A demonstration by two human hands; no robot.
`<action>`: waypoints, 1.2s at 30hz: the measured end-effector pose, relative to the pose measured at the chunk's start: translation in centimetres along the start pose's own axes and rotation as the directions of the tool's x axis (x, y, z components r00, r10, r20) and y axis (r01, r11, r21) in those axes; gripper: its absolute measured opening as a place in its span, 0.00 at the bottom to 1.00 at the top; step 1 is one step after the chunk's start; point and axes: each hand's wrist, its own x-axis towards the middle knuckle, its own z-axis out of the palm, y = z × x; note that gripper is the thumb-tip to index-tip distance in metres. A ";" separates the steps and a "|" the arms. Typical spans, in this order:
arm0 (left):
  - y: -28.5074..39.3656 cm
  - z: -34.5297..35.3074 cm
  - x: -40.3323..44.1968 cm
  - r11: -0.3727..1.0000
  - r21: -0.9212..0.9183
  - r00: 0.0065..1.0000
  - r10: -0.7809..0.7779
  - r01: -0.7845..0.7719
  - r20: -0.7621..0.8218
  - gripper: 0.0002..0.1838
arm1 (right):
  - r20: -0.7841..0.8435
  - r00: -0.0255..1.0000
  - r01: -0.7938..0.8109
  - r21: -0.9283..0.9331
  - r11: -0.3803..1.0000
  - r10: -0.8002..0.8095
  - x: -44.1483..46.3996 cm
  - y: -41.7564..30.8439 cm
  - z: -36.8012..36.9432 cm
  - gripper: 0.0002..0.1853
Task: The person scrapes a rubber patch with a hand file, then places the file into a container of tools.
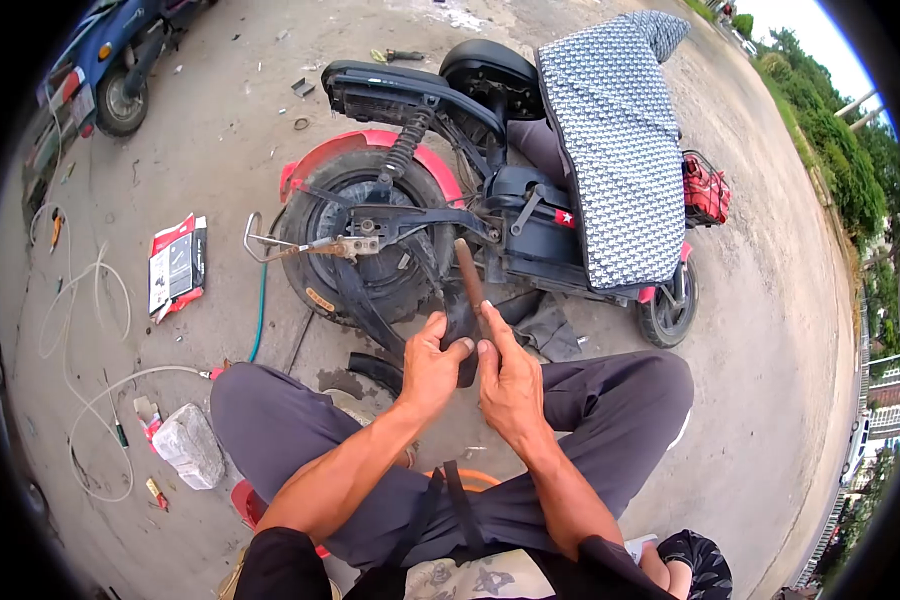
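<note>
My left hand [432,372] is closed around a dark, flat rubber-like piece [457,312] between my knees. Beside it, my right hand [510,385] grips a rusty brown bar [468,272], which points up toward the scooter; its index finger lies along the bar. Both hands nearly touch at the thumbs. In front of them stands a scooter with a rear wheel [355,230], a red fender [370,143] and a patterned cover [615,150]. A metal clamp-like tool [355,246] sits at the wheel's hub. The lower end of the bar is hidden by my fingers.
On the left lie a coiled clear hose [70,290], a red and white packet [177,268], a stone block [188,447] and small tools. A blue vehicle [100,45] stands at the upper left. Part of another person [670,565] shows at the bottom right.
</note>
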 end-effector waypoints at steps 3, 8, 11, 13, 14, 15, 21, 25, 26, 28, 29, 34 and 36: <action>-0.4 0.3 0.2 0.978 -0.204 0.998 -0.054 0.049 -0.017 0.10 | -0.185 0.958 0.231 0.039 0.972 -0.220 -1.3 1.6 -0.3 0.29; -0.3 0.3 0.5 0.977 -0.175 0.993 -0.120 0.120 0.011 0.09 | -0.215 0.929 0.285 -0.107 0.953 -0.302 -6.5 3.1 1.8 0.31; -0.3 0.2 0.4 0.979 -0.171 0.994 -0.109 0.110 0.016 0.08 | -0.145 0.977 0.147 -0.070 0.987 -0.156 -3.0 1.0 1.4 0.28; -0.2 0.3 0.2 0.977 -0.198 0.997 -0.076 0.074 0.000 0.08 | -0.099 0.990 0.101 -0.038 0.994 -0.104 -2.5 0.5 1.0 0.28; -0.1 0.3 0.1 0.976 -0.214 0.998 -0.054 0.051 -0.010 0.08 | -0.074 0.994 0.083 -0.029 0.996 -0.085 -2.2 0.4 0.7 0.29; -0.1 0.3 0.4 0.971 -0.237 0.999 -0.030 0.023 -0.027 0.08 | -0.125 0.975 0.179 -0.057 0.982 -0.185 -3.7 1.8 1.2 0.29; 1.1 0.0 0.5 0.961 -0.229 0.988 -0.148 0.154 0.044 0.11 | -0.244 0.917 0.277 -0.180 0.944 -0.316 -5.1 3.2 2.4 0.35; 0.4 -0.1 0.1 0.970 -0.237 0.998 -0.052 0.055 0.018 0.12 | -0.175 0.958 0.211 -0.099 0.972 -0.226 -2.1 0.9 1.1 0.31; 0.6 -0.3 0.2 0.975 -0.216 0.999 -0.043 0.046 0.017 0.12 | -0.130 0.974 0.178 -0.071 0.981 -0.186 -2.3 0.7 0.8 0.29; 0.5 -0.2 0.4 0.979 -0.201 1.000 -0.029 0.027 -0.005 0.12 | -0.207 0.926 0.295 -0.126 0.947 -0.316 -4.9 2.9 2.1 0.33; 0.5 0.0 0.4 0.980 -0.195 0.999 -0.036 0.033 -0.010 0.12 | -0.243 0.894 0.346 -0.161 0.924 -0.377 -6.1 3.9 2.8 0.35; -0.1 0.1 0.5 0.983 -0.181 0.999 -0.043 0.041 -0.008 0.12 | -0.168 0.963 0.189 -0.133 0.973 -0.210 -2.0 1.2 1.3 0.29; -0.1 0.0 0.2 0.976 -0.212 0.999 -0.044 0.043 0.001 0.11 | -0.198 0.949 0.231 -0.098 0.968 -0.247 0.1 1.0 0.5 0.31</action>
